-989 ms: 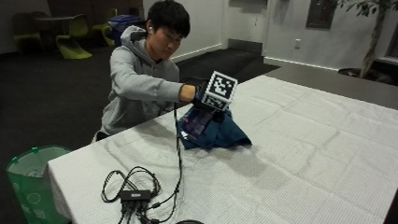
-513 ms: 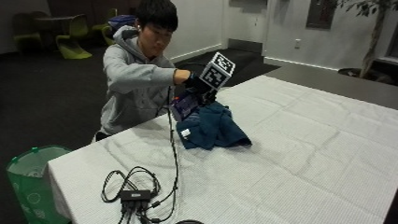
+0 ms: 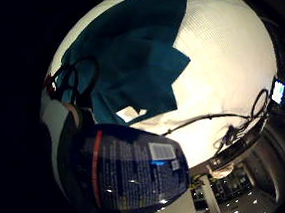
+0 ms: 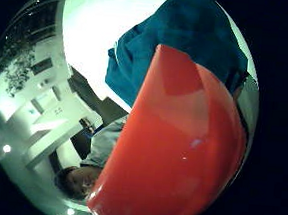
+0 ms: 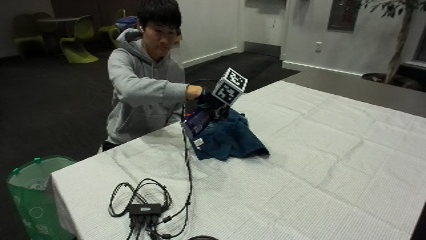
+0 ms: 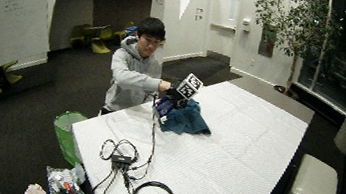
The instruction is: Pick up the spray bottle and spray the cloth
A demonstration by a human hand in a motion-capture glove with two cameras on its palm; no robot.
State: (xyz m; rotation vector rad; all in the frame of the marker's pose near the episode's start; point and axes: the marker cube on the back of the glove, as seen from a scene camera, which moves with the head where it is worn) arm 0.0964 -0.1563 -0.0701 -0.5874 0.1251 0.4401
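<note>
My gloved right hand (image 5: 208, 100) grips a dark blue spray bottle (image 5: 198, 123) and holds it tilted just above the white table, at the person's side of the cloth. A crumpled teal cloth (image 5: 231, 140) lies on the table right beside and partly under the bottle. In the little finger side palm view the bottle's printed label (image 3: 132, 171) is close to the palm, with the cloth (image 3: 131, 60) spread beyond it. The red spray head (image 4: 175, 150) fills the thumb side palm view, with the cloth (image 4: 189, 36) behind it.
The table (image 5: 319, 165) is covered with a white cloth and runs wide to the right. A black hub with looped cables (image 5: 143, 207) lies near its front left corner. A green bin (image 5: 33, 195) stands on the floor beside that corner.
My hand lifted the bottle off the cloth, then came down a little. The bottle now hangs tilted at the cloth's edge. The cloth has stayed in place.
</note>
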